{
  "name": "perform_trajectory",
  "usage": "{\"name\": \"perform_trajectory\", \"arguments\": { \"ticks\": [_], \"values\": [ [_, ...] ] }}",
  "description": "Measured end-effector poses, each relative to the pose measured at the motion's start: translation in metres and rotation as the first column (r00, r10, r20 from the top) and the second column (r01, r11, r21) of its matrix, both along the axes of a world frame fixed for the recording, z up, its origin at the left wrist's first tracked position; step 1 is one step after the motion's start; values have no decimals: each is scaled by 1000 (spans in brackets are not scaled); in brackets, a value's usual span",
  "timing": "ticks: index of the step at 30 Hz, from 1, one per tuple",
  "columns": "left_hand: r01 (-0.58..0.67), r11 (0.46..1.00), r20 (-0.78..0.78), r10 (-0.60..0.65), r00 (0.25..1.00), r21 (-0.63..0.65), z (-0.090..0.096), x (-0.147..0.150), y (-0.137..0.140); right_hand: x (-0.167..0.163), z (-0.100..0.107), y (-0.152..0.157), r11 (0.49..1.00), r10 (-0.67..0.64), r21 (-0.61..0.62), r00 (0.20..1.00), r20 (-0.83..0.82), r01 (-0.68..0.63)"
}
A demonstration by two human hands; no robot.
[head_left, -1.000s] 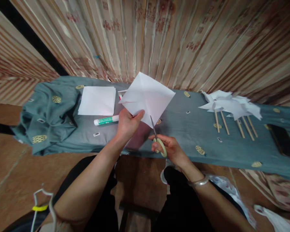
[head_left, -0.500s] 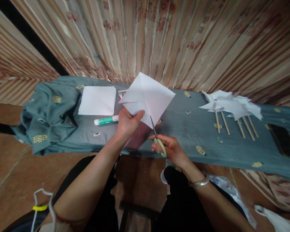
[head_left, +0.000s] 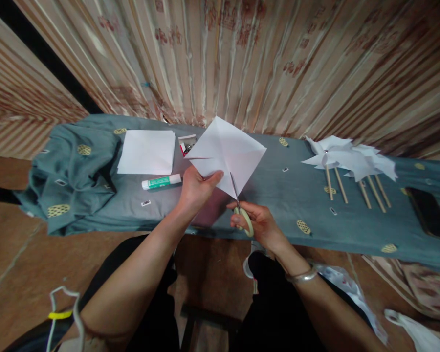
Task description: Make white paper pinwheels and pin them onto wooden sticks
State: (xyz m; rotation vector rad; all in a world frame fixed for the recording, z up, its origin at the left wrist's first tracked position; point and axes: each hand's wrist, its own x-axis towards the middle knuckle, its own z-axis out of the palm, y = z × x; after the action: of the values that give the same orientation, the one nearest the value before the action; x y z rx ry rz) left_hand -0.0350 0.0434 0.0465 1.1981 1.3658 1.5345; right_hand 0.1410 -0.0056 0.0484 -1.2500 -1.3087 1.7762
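Note:
My left hand (head_left: 201,187) grips the near left edge of a square sheet of white paper (head_left: 238,149), thumb on top. The sheet is turned like a diamond, with creases and a slit running in from its left corner. In my right hand (head_left: 258,222) is a pair of scissors (head_left: 245,220) with pale green handles. Their blades lie at the sheet's near corner, pointing inward along the crease. Just left of my left hand lies a glue stick (head_left: 161,182) with a green label. Behind the sheet's left corner, a small open box (head_left: 187,143) shows small metal pieces.
A stack of white paper (head_left: 146,151) lies on the cloth-covered table (head_left: 278,195) at left. Several white paper pinwheels (head_left: 332,151) on wooden sticks rest at right, near a dark phone (head_left: 429,212). Bunched cloth (head_left: 73,171) covers the left end. A curtain (head_left: 190,58) hangs behind.
The scissor blades have closed further at the near corner. The sheet has shifted slightly towards me and right, uncovering more of the small box.

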Motion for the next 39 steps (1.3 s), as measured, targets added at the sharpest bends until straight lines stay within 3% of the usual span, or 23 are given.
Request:
{"name": "perform_trajectory", "arguments": {
  "ticks": [10, 17, 25, 39],
  "values": [
    [17, 1000, 45, -18, 999, 11, 3, 2, -2, -1, 3, 1, 1000, -13, -21, 1000, 3, 13],
    [77, 997, 47, -76, 996, -20, 0, 6, -6, 4, -1, 2, 1000, -11, 30, 1000, 28, 10],
    [73, 997, 53, -73, 996, -7, 2, 5, -6, 0, 2, 2, 997, -64, -31, 998, 16, 64],
    [130, 991, 94, -126, 988, -42, 2, 6, -11, 2, 4, 4, 1000, -18, -10, 999, 48, 19]
  ]
}}
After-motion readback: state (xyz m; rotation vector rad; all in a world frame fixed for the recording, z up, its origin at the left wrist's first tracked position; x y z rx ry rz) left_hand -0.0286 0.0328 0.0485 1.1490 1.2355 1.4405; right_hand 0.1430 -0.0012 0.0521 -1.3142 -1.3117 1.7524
